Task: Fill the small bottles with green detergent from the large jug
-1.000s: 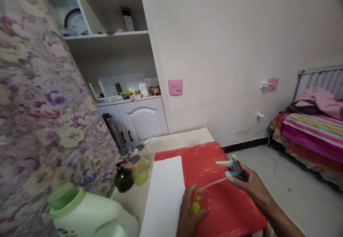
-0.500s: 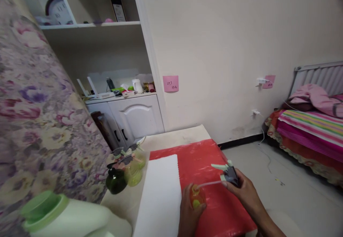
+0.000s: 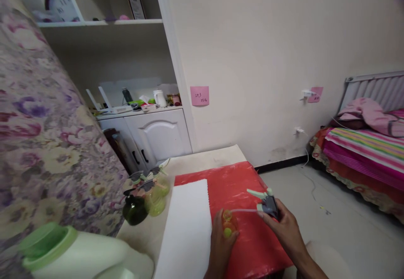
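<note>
a white jug with a green cap (image 3: 47,245) sits far left, with a cluster of small spray bottles (image 3: 145,195) by the white cloth (image 3: 186,224). the left hand (image 3: 219,245) wraps the orange bottle (image 3: 229,224) on the red sheet (image 3: 233,186). the right hand (image 3: 284,228) pinches the sprayer head (image 3: 268,203); its tube now lies flatter, tip closer to the bottle's mouth than a second ago.

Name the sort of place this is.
Likely a bedroom in a home: a bed with striped bedding, a white built-in cabinet with shelves, and a floral curtain beside the table.
</note>
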The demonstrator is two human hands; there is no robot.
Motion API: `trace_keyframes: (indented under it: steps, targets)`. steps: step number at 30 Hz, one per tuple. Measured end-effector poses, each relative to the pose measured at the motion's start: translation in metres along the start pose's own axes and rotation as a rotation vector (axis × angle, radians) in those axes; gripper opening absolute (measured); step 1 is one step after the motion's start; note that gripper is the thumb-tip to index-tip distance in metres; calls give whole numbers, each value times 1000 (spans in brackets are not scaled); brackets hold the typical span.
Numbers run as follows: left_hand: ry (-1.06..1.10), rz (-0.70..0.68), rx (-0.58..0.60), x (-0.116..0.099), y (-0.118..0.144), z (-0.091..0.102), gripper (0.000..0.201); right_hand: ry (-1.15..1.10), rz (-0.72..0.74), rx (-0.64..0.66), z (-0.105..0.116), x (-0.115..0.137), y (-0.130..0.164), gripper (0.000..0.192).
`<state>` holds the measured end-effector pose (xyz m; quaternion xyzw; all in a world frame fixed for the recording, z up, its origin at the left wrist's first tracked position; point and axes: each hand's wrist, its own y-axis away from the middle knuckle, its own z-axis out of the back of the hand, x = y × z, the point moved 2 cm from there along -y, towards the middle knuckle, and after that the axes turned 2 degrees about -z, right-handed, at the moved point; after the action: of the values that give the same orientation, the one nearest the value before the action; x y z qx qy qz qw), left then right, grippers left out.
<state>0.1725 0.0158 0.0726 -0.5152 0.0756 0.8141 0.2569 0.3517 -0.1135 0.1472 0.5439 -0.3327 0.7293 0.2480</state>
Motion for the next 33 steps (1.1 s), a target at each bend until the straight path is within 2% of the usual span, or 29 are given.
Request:
trace_keyframes:
  steps: [16, 20, 27, 33]
  targets:
    - [38, -14, 4, -1, 7, 1, 75, 22, 26, -2, -8, -1, 12, 35]
    - [53, -23, -2, 2, 6, -1, 78, -2, 12, -74, -3, -3, 12, 41]
    - [36, -35, 5, 7, 6, -2, 76, -68, 0, -125, 1, 3, 14, 50]
    - [32, -31, 36, 3, 6, 4, 78, -79, 12, -154, 1, 4, 18, 46]
